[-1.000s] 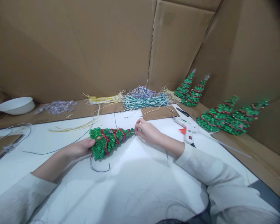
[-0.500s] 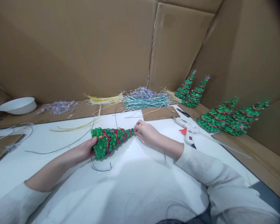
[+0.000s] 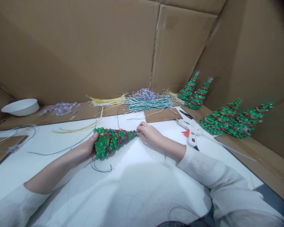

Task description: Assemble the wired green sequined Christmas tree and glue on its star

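Note:
A small green beaded Christmas tree (image 3: 113, 142) with red garland lies sideways above the white table, its tip pointing right. My left hand (image 3: 88, 145) grips its wide base, thumb on top and the other fingers mostly hidden behind. At the tip, my right hand (image 3: 146, 134) is closed in a pinch on the thin wire that sticks out of the tree's point. Below the base, a thin dark wire (image 3: 101, 171) curls on the table. Another long dark wire (image 3: 61, 152) runs to the left of the tree.
Finished-looking trees (image 3: 215, 121) stand at the right, several in all. A white glue gun (image 3: 191, 137) with an orange trigger lies before them, near a black pen-like tool (image 3: 186, 114). Behind are green-white wires (image 3: 149, 104), yellow wires (image 3: 109, 101), clear plastic pieces (image 3: 60, 108) and a white bowl (image 3: 21, 107).
The tree has turned slightly about its length in my left hand, and its base has risen a little. My right hand keeps its pinch at the tip.

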The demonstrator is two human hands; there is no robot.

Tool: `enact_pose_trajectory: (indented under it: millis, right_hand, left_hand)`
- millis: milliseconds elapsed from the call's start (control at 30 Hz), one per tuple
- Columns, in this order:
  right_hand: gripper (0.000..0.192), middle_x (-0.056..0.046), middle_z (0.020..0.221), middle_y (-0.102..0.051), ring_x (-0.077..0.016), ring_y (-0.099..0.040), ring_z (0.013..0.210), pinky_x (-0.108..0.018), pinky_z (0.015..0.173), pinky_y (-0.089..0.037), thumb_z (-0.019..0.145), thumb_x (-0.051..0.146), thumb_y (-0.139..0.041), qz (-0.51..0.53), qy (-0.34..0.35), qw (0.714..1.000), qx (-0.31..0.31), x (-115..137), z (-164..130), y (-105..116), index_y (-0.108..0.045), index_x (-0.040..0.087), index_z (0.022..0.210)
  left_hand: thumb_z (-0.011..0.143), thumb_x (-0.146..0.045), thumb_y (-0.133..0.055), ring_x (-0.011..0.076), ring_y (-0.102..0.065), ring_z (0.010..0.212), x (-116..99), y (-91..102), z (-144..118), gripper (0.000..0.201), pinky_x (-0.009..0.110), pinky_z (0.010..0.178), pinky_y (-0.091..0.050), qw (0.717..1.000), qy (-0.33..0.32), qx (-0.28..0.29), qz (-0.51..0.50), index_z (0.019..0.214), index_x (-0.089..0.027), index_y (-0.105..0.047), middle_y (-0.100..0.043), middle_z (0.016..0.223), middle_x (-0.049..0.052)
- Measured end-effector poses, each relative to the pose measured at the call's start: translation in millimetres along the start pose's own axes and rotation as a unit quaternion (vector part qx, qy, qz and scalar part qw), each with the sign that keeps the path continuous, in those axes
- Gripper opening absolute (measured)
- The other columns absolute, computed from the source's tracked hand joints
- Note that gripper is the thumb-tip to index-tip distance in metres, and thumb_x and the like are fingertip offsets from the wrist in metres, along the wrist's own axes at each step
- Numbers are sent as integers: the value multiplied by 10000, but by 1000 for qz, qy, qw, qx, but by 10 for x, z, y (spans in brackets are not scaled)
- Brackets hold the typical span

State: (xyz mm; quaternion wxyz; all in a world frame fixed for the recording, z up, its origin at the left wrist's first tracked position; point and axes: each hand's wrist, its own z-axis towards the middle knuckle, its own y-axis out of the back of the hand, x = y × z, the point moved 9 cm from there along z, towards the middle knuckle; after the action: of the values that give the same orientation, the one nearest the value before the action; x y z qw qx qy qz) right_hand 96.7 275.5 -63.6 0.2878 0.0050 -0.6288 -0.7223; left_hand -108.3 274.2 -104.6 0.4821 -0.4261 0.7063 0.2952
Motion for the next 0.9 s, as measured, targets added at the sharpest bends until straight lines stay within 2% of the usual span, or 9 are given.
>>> enact_pose_trajectory:
  millis: [300, 433, 533, 600, 667, 733, 767, 833, 900]
  right_hand:
    - [75, -68, 947, -544, -159, -535, 784, -262, 705, -375, 855, 211, -538, 3, -31, 999, -16, 2, -27, -15, -577, 153, 880]
    - [66, -68, 943, -534, -153, -531, 824, -248, 753, -398, 842, 163, -513, 21, -12, 1000, -13, -31, -18, 3, -549, 137, 891]
    - [108, -71, 925, -527, -144, -521, 803, -247, 764, -400, 847, 101, -449, 26, -3, 1000, -7, -31, -11, 3, -551, 132, 861]
    - [125, -75, 929, -523, -145, -514, 800, -253, 765, -398, 856, 98, -435, 28, -7, 1000, -9, -29, -10, 6, -554, 131, 867]
    - [139, -74, 936, -521, -144, -511, 795, -254, 759, -393, 866, 103, -426, 29, -15, 999, -10, -27, -12, 10, -561, 135, 872]
    - [152, -68, 936, -522, -141, -509, 784, -249, 746, -386, 872, 110, -423, 29, -21, 999, -9, -22, -16, 9, -571, 145, 873]
    - [154, -65, 934, -523, -140, -508, 775, -247, 737, -383, 872, 112, -427, 28, -24, 999, -7, -18, -18, 4, -577, 150, 870]
    - [154, -61, 927, -526, -140, -505, 756, -247, 719, -374, 864, 112, -440, 24, -30, 999, -4, -8, -22, -13, -587, 158, 862]
    - [157, -61, 921, -529, -144, -502, 743, -251, 704, -365, 853, 105, -450, 19, -37, 999, -1, 9, -24, -40, -595, 165, 853]
  left_hand:
    - [788, -691, -402, 208, -570, 1122, -107, -19, -88, 694, 340, 1018, -399, 999, -5, -23, 35, 1273, -201, -487, -652, 1186, 39]
    - [822, -657, -377, 202, -538, 1159, -146, 70, -204, 629, 326, 1041, -377, 996, -33, -35, 73, 1230, -202, -530, -606, 1255, 37]
    - [859, -599, -355, 225, -612, 1008, -166, 194, -288, 541, 359, 960, -460, 981, -76, -64, 166, 1101, -187, -608, -667, 1115, 59]
    - [857, -539, -401, 240, -628, 888, -242, 271, -340, 447, 372, 849, -510, 939, -148, -107, 290, 1005, -188, -635, -676, 1019, 77]
    - [857, -440, -434, 250, -602, 917, -336, 266, -402, 337, 375, 830, -496, 862, -244, -153, 418, 971, -191, -630, -643, 1038, 96]
    - [866, -328, -408, 254, -565, 976, -354, 177, -436, 271, 379, 857, -474, 788, -321, -163, 500, 912, -183, -632, -618, 1037, 109]
    - [868, -284, -390, 254, -552, 986, -336, 127, -436, 265, 381, 865, -468, 762, -346, -158, 523, 867, -178, -633, -614, 1008, 111]
    - [864, -229, -370, 259, -533, 999, -300, 63, -432, 268, 392, 873, -463, 733, -378, -156, 543, 823, -173, -629, -611, 957, 112]
    - [860, -206, -367, 271, -509, 1056, -288, 53, -446, 259, 416, 906, -447, 725, -396, -175, 536, 886, -170, -623, -600, 1009, 119]
